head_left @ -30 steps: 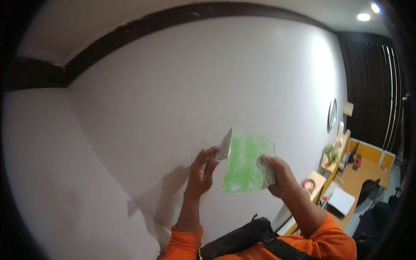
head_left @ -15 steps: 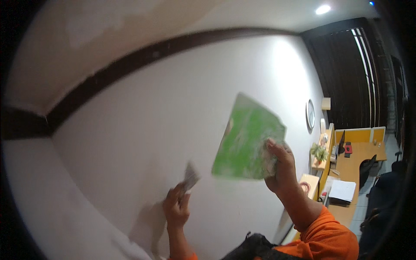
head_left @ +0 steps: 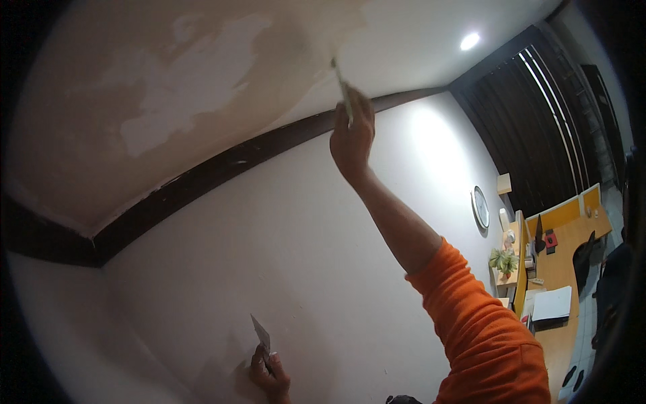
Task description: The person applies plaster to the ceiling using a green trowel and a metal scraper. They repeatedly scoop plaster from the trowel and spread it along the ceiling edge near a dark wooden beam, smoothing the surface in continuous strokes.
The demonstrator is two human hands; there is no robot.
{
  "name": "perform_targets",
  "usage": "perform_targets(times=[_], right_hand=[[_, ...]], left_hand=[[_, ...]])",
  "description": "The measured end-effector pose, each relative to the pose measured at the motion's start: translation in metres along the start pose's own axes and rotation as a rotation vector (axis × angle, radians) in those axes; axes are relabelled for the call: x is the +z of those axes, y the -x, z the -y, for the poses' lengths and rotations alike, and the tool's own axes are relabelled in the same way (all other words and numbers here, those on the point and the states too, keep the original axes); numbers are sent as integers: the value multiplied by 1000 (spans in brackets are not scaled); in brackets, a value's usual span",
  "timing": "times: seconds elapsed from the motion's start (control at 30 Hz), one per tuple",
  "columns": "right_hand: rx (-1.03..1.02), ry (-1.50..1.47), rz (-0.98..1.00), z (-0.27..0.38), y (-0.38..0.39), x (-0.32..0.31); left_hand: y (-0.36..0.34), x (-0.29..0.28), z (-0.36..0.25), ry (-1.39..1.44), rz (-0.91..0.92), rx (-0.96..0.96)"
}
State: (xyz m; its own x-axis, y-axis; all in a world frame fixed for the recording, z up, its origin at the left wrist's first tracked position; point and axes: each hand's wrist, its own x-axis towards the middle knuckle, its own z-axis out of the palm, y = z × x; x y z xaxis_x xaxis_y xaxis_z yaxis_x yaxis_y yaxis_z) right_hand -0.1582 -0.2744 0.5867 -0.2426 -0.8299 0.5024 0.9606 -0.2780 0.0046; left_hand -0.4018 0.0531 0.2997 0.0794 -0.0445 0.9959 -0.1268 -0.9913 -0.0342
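Note:
My right hand (head_left: pixel 353 138) is raised toward the patchy ceiling (head_left: pixel 195 74), its arm in an orange sleeve. Gripped in it is a flat green spreader (head_left: pixel 342 84), now seen nearly edge-on. The spreader's far edge is at or very near the ceiling surface; contact cannot be made out for certain. Low down in front of the white wall, my left hand (head_left: pixel 270 377) is closed around a putty knife (head_left: pixel 260 331). The knife's thin, pointed-looking metal blade tilts up and to the left, and its handle is mostly hidden by my fingers.
A dark beam-like trim (head_left: pixel 269 143) runs between ceiling and wall. To the right are a round wall clock (head_left: pixel 480 207), a potted plant (head_left: pixel 503 261), and a wooden desk (head_left: pixel 568 246) bearing papers (head_left: pixel 552 304). A ceiling light (head_left: pixel 470 42) shines at upper right.
My right hand has risen to the ceiling, turning the green spreader from face-on to edge-on. My left hand with the putty knife sits lower in view. The view has tilted upward, showing more ceiling.

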Motion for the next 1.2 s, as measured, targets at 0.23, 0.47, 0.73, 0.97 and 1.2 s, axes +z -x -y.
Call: perform_targets(times=[0.23, 0.47, 0.73, 0.97, 1.2], right_hand=[[-67, 233, -3, 33, -17, 87], [420, -19, -113, 16, -24, 40], [106, 52, 165, 82, 23, 69], [-293, 82, -329, -3, -109, 16], [-226, 417, -16, 4, -26, 68]], left_hand=[[1, -2, -7, -39, 102, -17], [5, -16, -4, -103, 81, -2], [6, -14, -4, -105, 67, 4], [6, -3, 6, -68, 48, 48], [2, -11, -6, -117, 114, 21]])
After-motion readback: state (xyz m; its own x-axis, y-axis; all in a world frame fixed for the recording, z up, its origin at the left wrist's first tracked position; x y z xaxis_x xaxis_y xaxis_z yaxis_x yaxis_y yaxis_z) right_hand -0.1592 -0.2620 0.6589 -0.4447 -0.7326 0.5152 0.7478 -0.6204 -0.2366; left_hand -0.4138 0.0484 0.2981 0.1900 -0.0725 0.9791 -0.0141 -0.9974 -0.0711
